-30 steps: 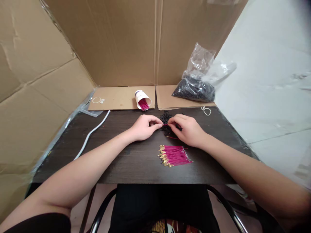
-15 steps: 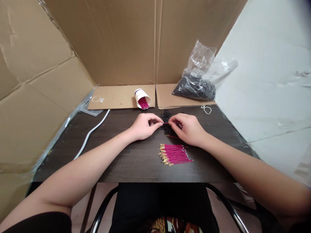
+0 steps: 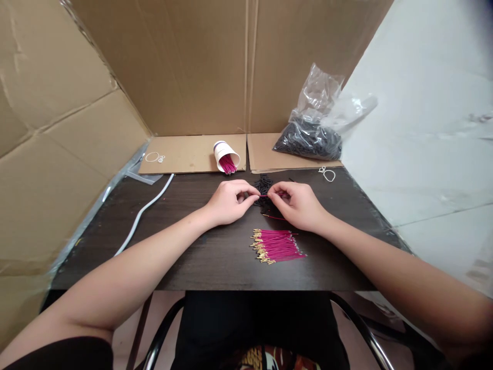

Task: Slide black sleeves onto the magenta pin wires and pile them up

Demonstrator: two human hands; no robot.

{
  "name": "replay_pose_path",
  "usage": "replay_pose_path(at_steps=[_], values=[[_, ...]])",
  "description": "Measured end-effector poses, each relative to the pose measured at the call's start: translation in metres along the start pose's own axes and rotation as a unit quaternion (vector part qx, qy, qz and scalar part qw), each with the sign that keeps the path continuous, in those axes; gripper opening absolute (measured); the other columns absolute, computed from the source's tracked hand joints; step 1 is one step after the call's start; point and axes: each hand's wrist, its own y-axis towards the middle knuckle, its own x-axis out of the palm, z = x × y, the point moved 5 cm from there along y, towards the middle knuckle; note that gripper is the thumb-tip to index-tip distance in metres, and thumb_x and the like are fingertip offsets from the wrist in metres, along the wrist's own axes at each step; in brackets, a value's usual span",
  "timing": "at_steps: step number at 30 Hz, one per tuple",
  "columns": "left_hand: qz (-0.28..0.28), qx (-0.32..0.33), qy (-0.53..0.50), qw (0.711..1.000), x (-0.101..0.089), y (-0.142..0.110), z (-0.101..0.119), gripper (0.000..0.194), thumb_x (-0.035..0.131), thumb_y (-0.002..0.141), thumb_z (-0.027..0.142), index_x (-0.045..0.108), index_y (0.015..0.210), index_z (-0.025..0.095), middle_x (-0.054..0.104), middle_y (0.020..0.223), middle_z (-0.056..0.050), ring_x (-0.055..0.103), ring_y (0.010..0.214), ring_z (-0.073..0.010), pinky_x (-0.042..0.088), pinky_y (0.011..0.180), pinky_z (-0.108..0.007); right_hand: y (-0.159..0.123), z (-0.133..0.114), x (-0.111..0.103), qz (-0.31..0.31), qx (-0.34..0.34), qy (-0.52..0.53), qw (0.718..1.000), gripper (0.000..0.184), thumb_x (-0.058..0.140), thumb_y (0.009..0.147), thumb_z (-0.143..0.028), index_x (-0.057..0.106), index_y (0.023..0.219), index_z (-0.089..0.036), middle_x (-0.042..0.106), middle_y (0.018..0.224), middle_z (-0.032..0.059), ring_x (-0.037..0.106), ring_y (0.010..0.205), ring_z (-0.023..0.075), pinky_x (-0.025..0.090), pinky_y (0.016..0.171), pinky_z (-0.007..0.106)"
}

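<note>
A thin magenta wire runs between my two hands, pinched at both sides. My left hand closes thumb and forefinger at its left; what else sits in that pinch is too small to see. My right hand grips the wire from the right, fingers curled. Under and behind the fingertips lies a heap of short black tubes. Another magenta wire with a gold end pokes out below my right hand. Nearer the table's front edge lies a row of magenta wires, gold tips left, silvery ends right.
A white cup lies tipped on a cardboard strip, magenta wires at its mouth. A clear bag of black tubes stands back right. Rubber bands lie at the right, and a pale cable crosses the table at left.
Very little differs. Both hands keep their pinch on the wire and have shifted only slightly; the heap, the wire row and the cup have stayed in place.
</note>
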Motion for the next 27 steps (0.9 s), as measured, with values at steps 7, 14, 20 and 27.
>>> replay_pose_path(at_steps=[7, 14, 20, 27], values=[[-0.004, -0.059, -0.031, 0.998, 0.002, 0.000, -0.004, 0.016, 0.076, 0.097, 0.029, 0.085, 0.099, 0.017, 0.076, 0.087, -0.004, 0.056, 0.068, -0.0100, 0.046, 0.067, -0.027, -0.001, -0.004, -0.002, 0.019, -0.087, -0.031, 0.996, 0.012, 0.063, 0.103, -0.022, 0.072, 0.097, -0.017, 0.073, 0.086, 0.0039, 0.059, 0.070, 0.0150, 0.046, 0.070, 0.030], [-0.011, -0.093, -0.047, 0.994, 0.002, 0.001, -0.005, 0.017, 0.077, 0.095, 0.032, 0.086, 0.099, 0.017, 0.076, 0.086, -0.005, 0.056, 0.069, -0.0106, 0.045, 0.067, -0.026, -0.003, -0.005, -0.004, 0.003, -0.146, -0.077, 0.986, 0.009, 0.062, 0.106, -0.020, 0.069, 0.103, -0.017, 0.069, 0.091, 0.0046, 0.058, 0.076, 0.0156, 0.044, 0.070, 0.031], [-0.022, -0.100, -0.044, 0.994, 0.003, -0.001, -0.009, 0.024, 0.078, 0.093, 0.035, 0.082, 0.110, 0.018, 0.076, 0.093, -0.005, 0.053, 0.064, -0.0085, 0.046, 0.064, -0.026, -0.002, -0.006, -0.006, -0.033, -0.138, -0.101, 0.985, 0.012, 0.058, 0.108, -0.023, 0.068, 0.106, -0.019, 0.070, 0.098, 0.0072, 0.063, 0.086, 0.0196, 0.047, 0.078, 0.034], [-0.017, -0.120, -0.047, 0.992, 0.002, 0.000, -0.015, 0.041, 0.079, 0.089, 0.029, 0.067, 0.126, 0.017, 0.075, 0.111, -0.007, 0.056, 0.063, -0.0061, 0.049, 0.065, -0.025, 0.012, 0.007, -0.041, 0.043, -0.119, -0.190, 0.974, 0.016, 0.058, 0.105, -0.027, 0.070, 0.100, -0.017, 0.063, 0.102, 0.0135, 0.061, 0.097, 0.0270, 0.050, 0.087, 0.040]])
